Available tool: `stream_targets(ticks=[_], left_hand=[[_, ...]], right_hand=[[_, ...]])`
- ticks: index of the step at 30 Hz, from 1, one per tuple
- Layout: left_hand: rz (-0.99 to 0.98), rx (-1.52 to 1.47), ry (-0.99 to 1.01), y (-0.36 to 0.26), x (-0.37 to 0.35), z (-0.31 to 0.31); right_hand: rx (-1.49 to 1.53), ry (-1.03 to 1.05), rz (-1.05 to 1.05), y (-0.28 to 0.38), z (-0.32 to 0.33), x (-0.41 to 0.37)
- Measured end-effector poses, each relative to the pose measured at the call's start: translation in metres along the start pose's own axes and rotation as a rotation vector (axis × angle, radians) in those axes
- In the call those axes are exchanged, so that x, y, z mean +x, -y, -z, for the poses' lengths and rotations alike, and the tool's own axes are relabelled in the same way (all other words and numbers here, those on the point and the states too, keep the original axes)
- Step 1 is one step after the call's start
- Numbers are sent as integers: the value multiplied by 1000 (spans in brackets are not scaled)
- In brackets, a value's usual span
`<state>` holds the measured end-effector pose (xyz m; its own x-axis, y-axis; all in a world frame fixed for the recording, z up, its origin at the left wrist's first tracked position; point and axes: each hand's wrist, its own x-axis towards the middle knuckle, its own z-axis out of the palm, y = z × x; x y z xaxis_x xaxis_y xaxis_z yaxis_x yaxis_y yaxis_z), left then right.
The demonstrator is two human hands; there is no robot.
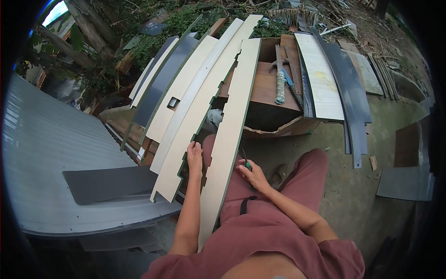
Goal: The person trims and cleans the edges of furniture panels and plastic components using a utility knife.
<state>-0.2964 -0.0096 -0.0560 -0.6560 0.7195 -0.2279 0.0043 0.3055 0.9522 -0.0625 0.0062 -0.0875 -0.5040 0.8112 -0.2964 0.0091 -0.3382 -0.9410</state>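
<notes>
In the head view my left hand (195, 157) is at the notched edge of a long cream panel (197, 109), its fingers bent together; what they pinch, if anything, I cannot make out. My right hand (254, 176) is closed around a slim tool (248, 164) with a green handle and a thin dark shaft pointing up and away, above my thigh. Between the two hands runs a second cream panel (236, 107), with notches along its left edge and a green right edge. Grey cloth (214, 118) shows through the gap between the panels.
A hammer (279, 83) with a wrapped handle lies on a brown wooden box (262, 90), beside a blue-handled tool (289, 83). More boards (320, 76) lean at the right. Corrugated metal sheet (51, 149) fills the left, with a dark panel (109, 183) on it.
</notes>
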Motion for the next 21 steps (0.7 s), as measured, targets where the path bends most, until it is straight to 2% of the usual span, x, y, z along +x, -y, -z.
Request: stream_targets(ticks=[2,5,6,8,11,14,15,16,18,21], left_hand=[[-1,152,-29,43,-5,30],[151,383,191,100,-44,77],[198,449,264,110,-58,91],[466,574,303,118,-88,117],[555,499,262,122,-137,143],[515,663,226,116,-168,154],[394,648,122,110,-179,147],[393,648,123,107,-185,142],[252,704,-46,104,-193,133],[149,714,-120,103,-200,126]], right_hand=[[-51,-2,13,6,-13,-1],[-144,-34,39,8,-17,5],[-195,-58,45,8,-17,8],[-192,-88,41,4,-17,11],[-173,-124,59,-4,-17,18],[-126,-107,54,6,-18,22],[-131,-69,24,9,-18,23],[-136,-32,-6,10,-18,24],[-91,-26,-61,12,-21,23],[-16,-12,-142,23,-21,21]])
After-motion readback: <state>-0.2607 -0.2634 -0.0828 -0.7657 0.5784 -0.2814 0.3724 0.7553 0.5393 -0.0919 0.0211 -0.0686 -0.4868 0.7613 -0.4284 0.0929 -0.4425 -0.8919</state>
